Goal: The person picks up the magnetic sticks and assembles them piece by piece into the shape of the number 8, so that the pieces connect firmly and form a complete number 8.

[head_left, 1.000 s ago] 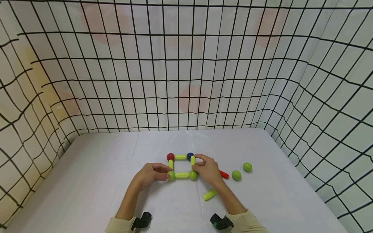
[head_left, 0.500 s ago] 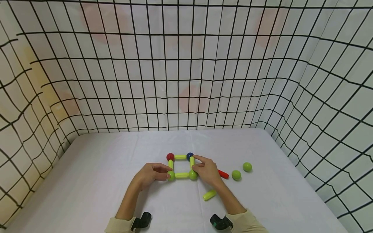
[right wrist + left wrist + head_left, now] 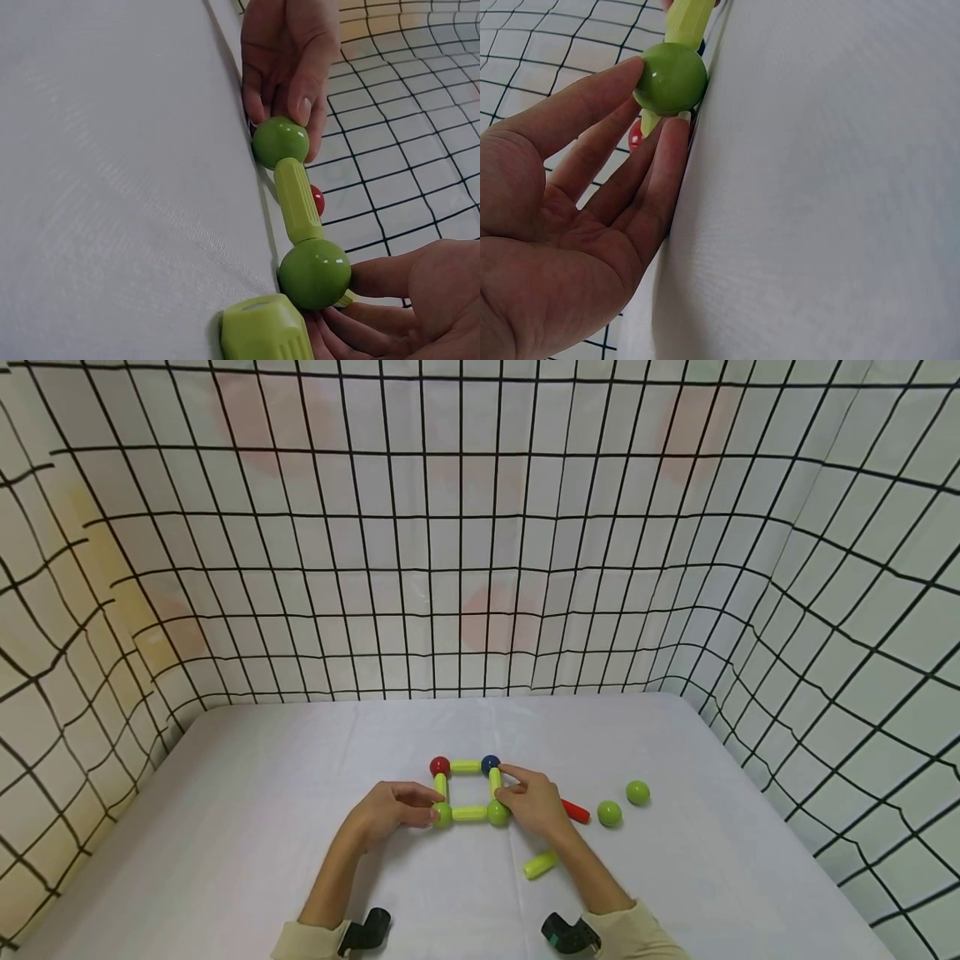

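A square of balls and yellow-green rods lies on the white table, joining a red ball (image 3: 439,766), a blue ball (image 3: 491,764) and two green balls. My left hand (image 3: 393,805) pinches the near-left green ball (image 3: 670,79) between thumb and fingers. On the other side, my right hand (image 3: 534,797) holds the right-side rod (image 3: 495,781), its index fingertip by the blue ball. In the right wrist view its thumb lies against the near-right green ball (image 3: 315,274). The near rod (image 3: 296,199) links both green balls. The right fingertips are partly hidden.
Right of the square lie a red rod (image 3: 576,811) and two loose green balls, one nearer (image 3: 609,813) and one farther (image 3: 637,792). A loose yellow-green rod (image 3: 540,865) lies by the right forearm. Black netting (image 3: 480,568) stands behind the table and along both sides.
The far end of the right-side rod has shifted slightly left, in line with the blue ball, and the right hand has moved slightly with it. The left hand keeps its place.
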### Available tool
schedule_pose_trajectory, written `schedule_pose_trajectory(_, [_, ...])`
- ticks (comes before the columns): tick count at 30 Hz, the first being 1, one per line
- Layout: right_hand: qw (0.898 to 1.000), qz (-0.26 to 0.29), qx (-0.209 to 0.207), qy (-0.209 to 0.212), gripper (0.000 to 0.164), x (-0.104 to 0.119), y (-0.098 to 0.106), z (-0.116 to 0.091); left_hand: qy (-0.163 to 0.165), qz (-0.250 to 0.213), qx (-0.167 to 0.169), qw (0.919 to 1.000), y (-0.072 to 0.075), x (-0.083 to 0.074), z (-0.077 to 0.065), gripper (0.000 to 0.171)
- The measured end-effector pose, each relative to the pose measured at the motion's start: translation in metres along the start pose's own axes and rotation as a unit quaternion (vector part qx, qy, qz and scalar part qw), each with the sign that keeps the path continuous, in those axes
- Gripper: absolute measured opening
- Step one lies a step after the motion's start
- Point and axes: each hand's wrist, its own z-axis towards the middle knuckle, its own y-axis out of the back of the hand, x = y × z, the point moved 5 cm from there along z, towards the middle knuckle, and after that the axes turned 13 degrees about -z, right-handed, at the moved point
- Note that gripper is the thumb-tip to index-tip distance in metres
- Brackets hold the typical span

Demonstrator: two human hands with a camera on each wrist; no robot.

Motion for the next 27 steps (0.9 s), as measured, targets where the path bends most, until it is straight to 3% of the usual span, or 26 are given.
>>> schedule_pose_trajectory(14, [1.000,0.007,-0.004,0.010,0.047,0.0019,0.0003,-0.0014,0.003,-0.001,-0.007,1.0000,-0.0005,0.0002,-0.0008,0.029])
schedule_pose_trajectory(27, [1.000,-0.015,-0.005,-0.010,0.041,-0.0019,-0.0025,0.0000,-0.001,0.002,-0.007,1.0000,-0.0009,-0.0003,-0.0007,0.030])
